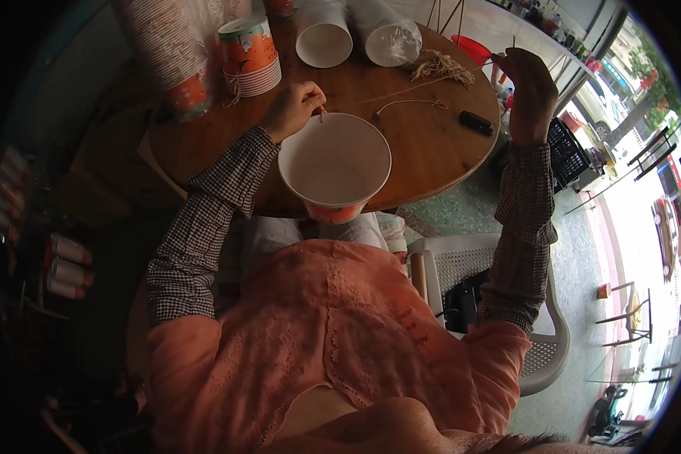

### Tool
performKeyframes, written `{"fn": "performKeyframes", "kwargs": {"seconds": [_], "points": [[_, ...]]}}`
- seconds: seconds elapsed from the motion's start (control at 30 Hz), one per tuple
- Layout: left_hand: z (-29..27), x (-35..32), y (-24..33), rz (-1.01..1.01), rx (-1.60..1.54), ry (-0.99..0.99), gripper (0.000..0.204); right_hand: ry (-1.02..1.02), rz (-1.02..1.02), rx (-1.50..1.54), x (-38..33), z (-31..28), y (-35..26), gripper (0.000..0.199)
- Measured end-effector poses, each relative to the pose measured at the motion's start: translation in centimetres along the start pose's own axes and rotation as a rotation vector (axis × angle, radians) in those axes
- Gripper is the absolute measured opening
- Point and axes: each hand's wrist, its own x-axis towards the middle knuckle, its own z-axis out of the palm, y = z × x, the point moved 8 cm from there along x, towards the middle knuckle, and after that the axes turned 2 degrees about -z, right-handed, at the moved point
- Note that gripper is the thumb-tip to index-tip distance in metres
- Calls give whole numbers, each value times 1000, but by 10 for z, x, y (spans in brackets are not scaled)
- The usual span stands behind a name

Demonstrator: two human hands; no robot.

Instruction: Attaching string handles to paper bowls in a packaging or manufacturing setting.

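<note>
Most of the view is taken up by a round brown wooden table (431, 144), with a pale grey plastic armchair (461, 250) parked beside it on the right. At the table's far left, a tall nested column of paper tubs (163, 45) is stood up in clear plastic, next to a shorter orange-and-white upside-down tub stack (248, 53). 2 white tub stacks are laid on their sides at the back.

The large white-lined orange paper bucket (334, 160) is placed mouth up at the near edge, right before the person — what it's resting on can't be told. The right hand (528, 87) is raised off to the right, fingertips pinched together on a thin tan string (461, 71). The string is pulled across to the left hand (296, 106), its fingers also closed on it, just at the bucket's rim. Beyond are left a tan string bundle (443, 68) and a small black oblong object (476, 122).
</note>
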Motion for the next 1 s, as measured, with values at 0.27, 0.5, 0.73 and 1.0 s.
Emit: {"fn": "performKeyframes", "kwargs": {"seconds": [0.27,0.5,0.73,1.0], "points": [[-1,2,-18,28,-18,72,12,71,77,12,-16,-2,-4,22],[-25,6,-57,-73,116,207,15,60,139,52,-53,11,-52,15],[-51,1,-82,-116,244,307,17,-9,248,210,-135,30,-65,7],[-65,-12,-78,-119,311,347,13,-53,442,212,-182,51,-36,5]]}}
